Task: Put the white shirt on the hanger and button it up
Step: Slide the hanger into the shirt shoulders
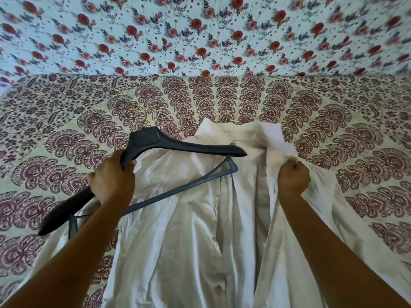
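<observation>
The white shirt point(191, 236) lies open on the patterned bedspread, collar toward the far side, with its button strip running down the middle. My left hand point(112, 176) grips one arm of a dark plastic hanger point(178, 147) and holds it tilted above the shirt's left shoulder. The hanger's metal hook point(138, 116) points away from me, and its right tip reaches to just below the collar. My right hand point(292, 176) grips a bunch of the shirt's right front panel near the collar and lifts it off the bed.
The bedspread point(66, 152) with maroon paisley print fills the area around the shirt. A light blue cloth with red roses point(200, 34) hangs behind the bed's far edge.
</observation>
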